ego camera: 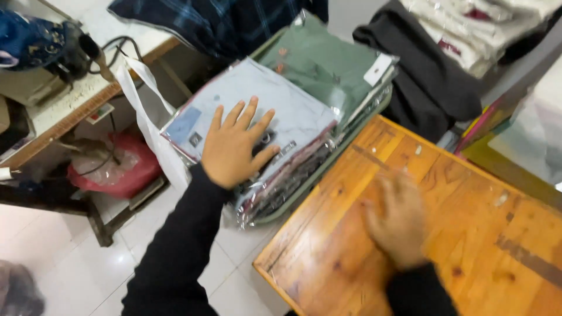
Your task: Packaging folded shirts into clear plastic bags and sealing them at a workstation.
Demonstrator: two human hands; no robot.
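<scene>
Left hand point(234, 146) flat on top packet point(252, 111), fingers point(249, 114) spread and released, gripping nothing. Right hand point(398, 219) blurred, palm down on desk point(468, 234) at 4 o'clock of the left hand; fingers loose as far as can be told, nothing held.

Two stacks of bagged clothes: one pale blue-grey on top, under the left hand, with several darker packets below; one green-topped stack point(319, 61) just behind at 1 o'clock, white tag on its corner. Exact packet count hidden by overlap. Both stacks in a grey-green tray point(328, 161) just beside the desk's left edge.

One white plastic bag point(146, 117) at 9 o'clock of the packets. One red bag point(114, 167) under a side bench point(64, 111) at 9 o'clock. One dark grey garment point(427, 76) at 2 o'clock, more white bagged clothes point(474, 29) behind it. One plaid cloth point(216, 20) at 12 o'clock.

Desk of orange-brown varnished wood, worn. Floor point(88, 269) of pale glossy tile.
</scene>
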